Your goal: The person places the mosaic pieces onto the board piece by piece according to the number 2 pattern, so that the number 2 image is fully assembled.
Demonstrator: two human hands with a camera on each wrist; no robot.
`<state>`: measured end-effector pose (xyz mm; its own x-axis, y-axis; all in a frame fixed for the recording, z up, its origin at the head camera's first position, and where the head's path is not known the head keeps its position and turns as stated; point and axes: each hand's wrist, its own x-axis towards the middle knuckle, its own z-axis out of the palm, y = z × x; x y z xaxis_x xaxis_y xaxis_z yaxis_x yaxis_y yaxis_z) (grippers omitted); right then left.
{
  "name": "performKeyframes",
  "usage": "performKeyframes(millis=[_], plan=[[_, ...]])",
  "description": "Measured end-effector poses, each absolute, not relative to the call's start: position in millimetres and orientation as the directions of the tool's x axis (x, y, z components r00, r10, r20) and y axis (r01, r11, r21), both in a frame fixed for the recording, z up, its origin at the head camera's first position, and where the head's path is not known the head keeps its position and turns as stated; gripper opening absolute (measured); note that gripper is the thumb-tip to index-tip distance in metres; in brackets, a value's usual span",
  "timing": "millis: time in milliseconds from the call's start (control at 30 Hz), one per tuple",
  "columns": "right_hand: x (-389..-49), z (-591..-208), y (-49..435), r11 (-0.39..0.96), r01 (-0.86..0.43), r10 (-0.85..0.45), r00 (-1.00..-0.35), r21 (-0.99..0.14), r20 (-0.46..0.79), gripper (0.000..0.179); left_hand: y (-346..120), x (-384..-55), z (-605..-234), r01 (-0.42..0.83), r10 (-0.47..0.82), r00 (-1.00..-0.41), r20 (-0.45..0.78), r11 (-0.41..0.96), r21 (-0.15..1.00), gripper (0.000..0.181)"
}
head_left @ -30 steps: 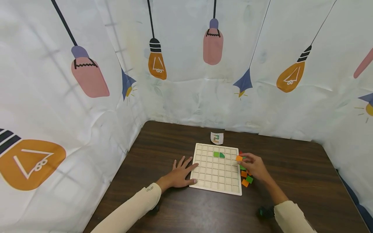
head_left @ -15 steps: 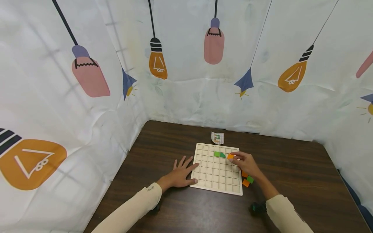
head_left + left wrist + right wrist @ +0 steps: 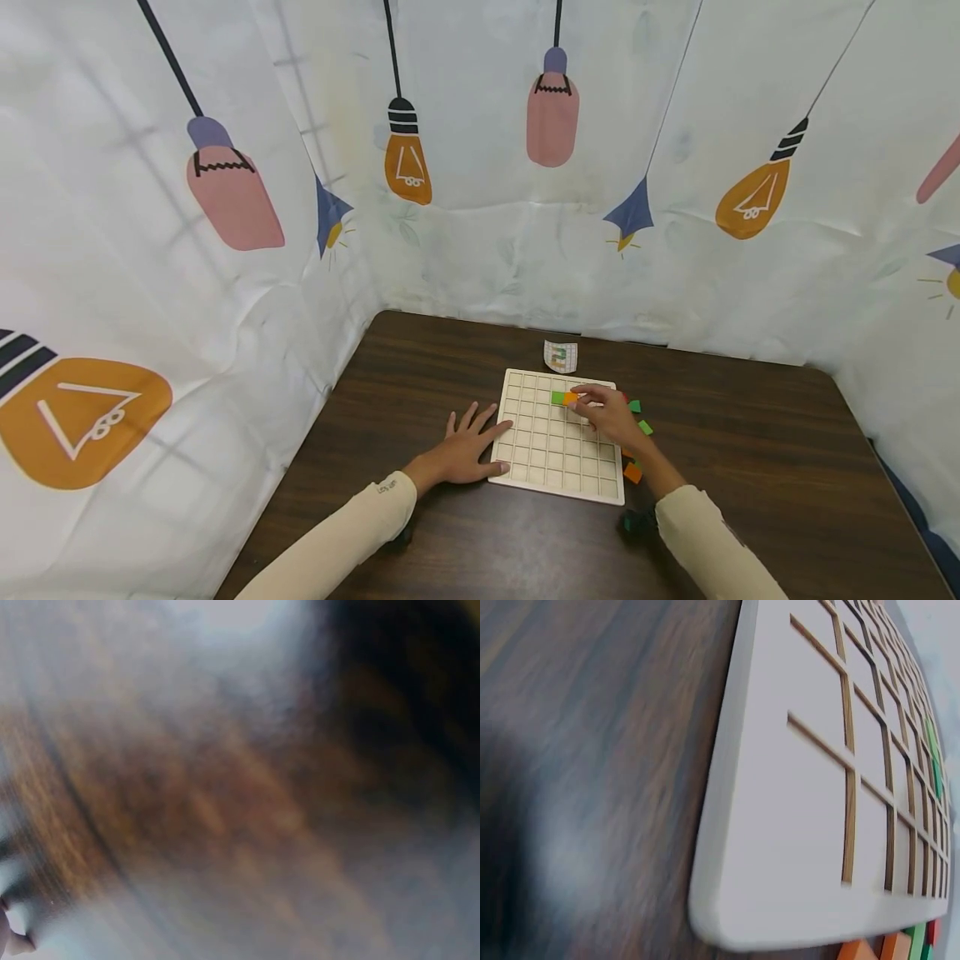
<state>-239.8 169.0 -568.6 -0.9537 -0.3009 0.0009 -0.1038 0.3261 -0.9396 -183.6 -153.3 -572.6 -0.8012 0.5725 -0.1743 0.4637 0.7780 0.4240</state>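
A pale grid board (image 3: 536, 462) lies on the dark wooden table. My left hand (image 3: 467, 454) rests with spread fingers, thumb and forefinger on the board's left edge. Between the thumb and fingers of my right hand (image 3: 611, 417) is an orange square tile (image 3: 571, 399), pinched over the board's upper rows. Directly left of it a light green square tile (image 3: 557, 398) sits in a cell. The dark green rounded tile cannot be made out under the orange one in the head view. In the right wrist view green tiles (image 3: 934, 754) show on the board (image 3: 780, 847).
Loose orange (image 3: 633, 473), green (image 3: 645, 427) and red tiles lie along the board's right side, partly behind my right arm. A small card with a printed grid pattern (image 3: 560, 357) lies beyond the board. The left wrist view is mostly blurred table (image 3: 187, 795).
My right hand has carried the orange tile leftward from the board's right edge, across the upper rows, to beside the light green tile. The left hand has stayed in place.
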Motion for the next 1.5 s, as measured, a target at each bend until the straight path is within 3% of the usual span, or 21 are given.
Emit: performKeyframes(millis=[533,1100,1500], plan=[[-251.8,-573.2,140.0,0.309,-0.067,-0.324,-0.945,-0.949,-0.039,0.034,-152.1,-183.2,-570.0,0.467,0.574,-0.8,-0.175,0.779,0.419,0.076],[-257.7,-582.2,120.1,0.476,-0.011,-0.189,-0.978,-0.879,-0.09,0.026,-153.0,-181.6,-573.6,0.468,0.575,-0.801,-0.167,0.776,0.423,0.076],[-259.1,-575.5,115.0,0.513,-0.004,-0.168,-0.981,-0.859,-0.096,0.029,-152.2,-182.6,-571.7,0.46,0.569,-0.804,-0.172,0.779,0.425,0.076]])
